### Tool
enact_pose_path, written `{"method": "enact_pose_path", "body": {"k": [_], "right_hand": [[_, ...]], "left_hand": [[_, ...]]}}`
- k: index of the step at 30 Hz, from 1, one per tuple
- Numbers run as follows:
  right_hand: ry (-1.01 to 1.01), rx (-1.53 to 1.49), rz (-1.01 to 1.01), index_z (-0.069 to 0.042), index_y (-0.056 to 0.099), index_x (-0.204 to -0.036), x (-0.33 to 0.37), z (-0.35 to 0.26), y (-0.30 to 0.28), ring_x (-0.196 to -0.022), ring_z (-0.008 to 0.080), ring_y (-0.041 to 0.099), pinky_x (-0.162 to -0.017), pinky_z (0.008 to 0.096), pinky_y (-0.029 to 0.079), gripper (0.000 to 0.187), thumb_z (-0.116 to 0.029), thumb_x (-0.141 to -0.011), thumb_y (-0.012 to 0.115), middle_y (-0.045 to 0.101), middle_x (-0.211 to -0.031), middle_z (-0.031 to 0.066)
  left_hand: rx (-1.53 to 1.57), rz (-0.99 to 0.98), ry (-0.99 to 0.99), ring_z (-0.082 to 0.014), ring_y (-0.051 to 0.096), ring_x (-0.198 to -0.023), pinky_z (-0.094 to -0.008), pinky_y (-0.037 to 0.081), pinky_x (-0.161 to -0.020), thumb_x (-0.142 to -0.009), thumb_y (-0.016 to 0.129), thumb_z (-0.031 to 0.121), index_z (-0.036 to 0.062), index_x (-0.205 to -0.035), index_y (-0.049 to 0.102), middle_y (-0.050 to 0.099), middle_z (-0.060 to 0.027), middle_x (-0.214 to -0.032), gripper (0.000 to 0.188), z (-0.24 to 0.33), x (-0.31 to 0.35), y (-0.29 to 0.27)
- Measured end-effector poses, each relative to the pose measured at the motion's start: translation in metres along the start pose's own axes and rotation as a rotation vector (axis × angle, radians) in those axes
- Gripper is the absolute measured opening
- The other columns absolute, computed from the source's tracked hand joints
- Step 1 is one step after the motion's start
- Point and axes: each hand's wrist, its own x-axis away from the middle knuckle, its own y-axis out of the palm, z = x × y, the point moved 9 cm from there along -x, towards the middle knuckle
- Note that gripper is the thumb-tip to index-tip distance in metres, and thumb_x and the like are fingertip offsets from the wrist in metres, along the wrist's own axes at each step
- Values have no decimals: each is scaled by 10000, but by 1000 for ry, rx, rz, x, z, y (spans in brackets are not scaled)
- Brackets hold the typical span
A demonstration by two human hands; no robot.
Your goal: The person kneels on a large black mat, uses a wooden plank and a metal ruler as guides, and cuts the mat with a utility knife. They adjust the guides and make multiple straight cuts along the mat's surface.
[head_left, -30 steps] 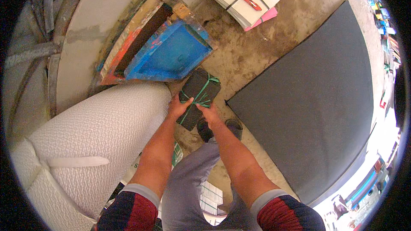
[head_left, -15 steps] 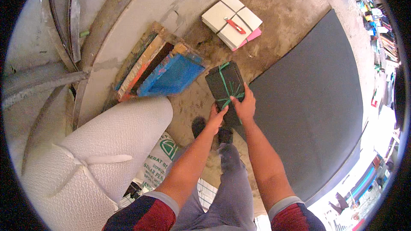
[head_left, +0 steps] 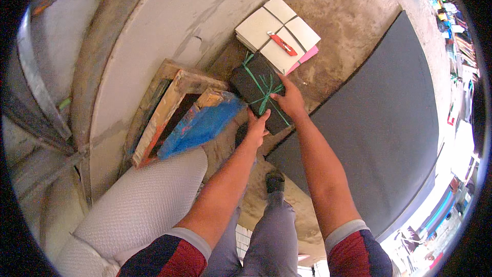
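Bundle moved up beside white stack; both hands grip it. Stained floor; frames at its wall-side edge.

The bundle is black, its twine green. Near the left edge of the brown-blotched floor, the stack is cream with dark crossed straps, the cutter red, the sheet pink. The frame shows blue, the mat charcoal, the sleeves navy and maroon.
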Motion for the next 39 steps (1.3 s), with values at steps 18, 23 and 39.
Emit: {"method": "enact_pose_path", "body": {"k": [18,23,39], "right_hand": [[-102,162,-132,-216,642,-1486,-89,14,29,-1161,422,717,-1014,522,560,574,-322,-939,779,731,-1288,233],[-77,440,160,-171,596,-1501,-121,1,-9,-1177,391,685,-952,517,574,581,-300,-957,754,714,-1261,188],[543,-451,416,13,642,-1278,16,180,-43,-822,302,714,-723,432,599,427,-135,-880,683,697,-868,164]], "left_hand": [[111,427,446,-344,386,-1525,-456,310,-1268,-910,858,107,88,-1702,190,302,-191,-1719,1037,41,-40,17],[72,477,439,-341,367,-1537,-455,295,-1275,-897,868,90,87,-1700,185,295,-188,-1722,1055,26,-42,10],[-649,277,396,-326,646,-1211,-443,492,-1051,-1048,685,430,-24,-1406,581,703,-189,-1253,587,-109,-17,-12]]}}
